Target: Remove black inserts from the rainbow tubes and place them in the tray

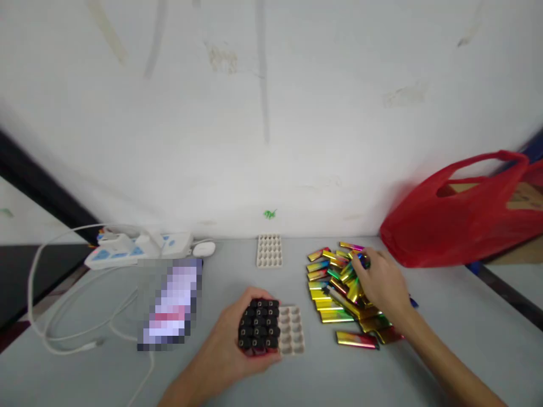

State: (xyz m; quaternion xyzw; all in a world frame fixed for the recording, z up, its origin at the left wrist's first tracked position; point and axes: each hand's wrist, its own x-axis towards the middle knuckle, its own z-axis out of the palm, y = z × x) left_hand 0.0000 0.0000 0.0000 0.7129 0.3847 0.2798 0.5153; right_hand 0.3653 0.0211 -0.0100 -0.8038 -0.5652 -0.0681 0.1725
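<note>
My left hand (231,345) is closed round a beige slotted tray (293,333) that is partly filled with several black-topped sticks (258,325); the tray's right columns are empty holes. My right hand (379,282) rests on a loose pile of shiny gold, green and pink iridescent sticks (335,282), its fingers curled round one of them at the pile's top. One more stick (357,339) lies alone in front of the pile.
A second empty beige tray (269,250) lies by the wall. A white power strip (136,249) with cables (63,322) and a blurred phone (173,302) sit at the left. A red plastic bag (458,223) stands at the right.
</note>
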